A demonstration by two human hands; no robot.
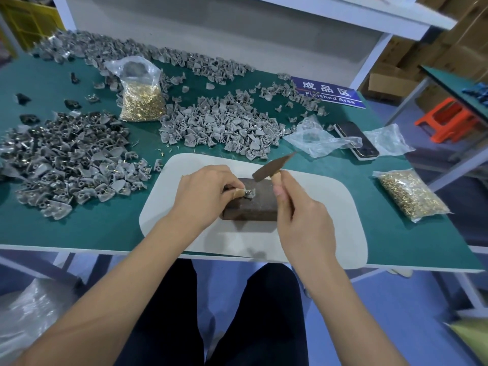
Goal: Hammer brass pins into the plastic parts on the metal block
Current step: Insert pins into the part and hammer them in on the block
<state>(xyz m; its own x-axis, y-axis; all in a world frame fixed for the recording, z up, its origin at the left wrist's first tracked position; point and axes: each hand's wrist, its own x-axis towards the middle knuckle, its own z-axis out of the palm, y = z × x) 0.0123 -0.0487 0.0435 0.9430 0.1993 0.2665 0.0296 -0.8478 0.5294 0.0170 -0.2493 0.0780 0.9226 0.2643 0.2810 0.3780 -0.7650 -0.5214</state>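
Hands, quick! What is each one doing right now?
Left hand: pinches the plastic part on the metal block.
Right hand: grips the hammer.

Both bare forearms reach forward from the bottom of the frame and converge toward the middle. The left hand [204, 192] lies knuckles up, fingers curled, thumb and forefinger pinching a small plastic part [249, 193]; a tan bandage wraps the tip of one finger. The right hand [298, 220] is raised beside it, wrist cocked, fingers closed round the handle of a small hammer [273, 166], thumb pointing up along the shaft. The two hands are close together but apart.
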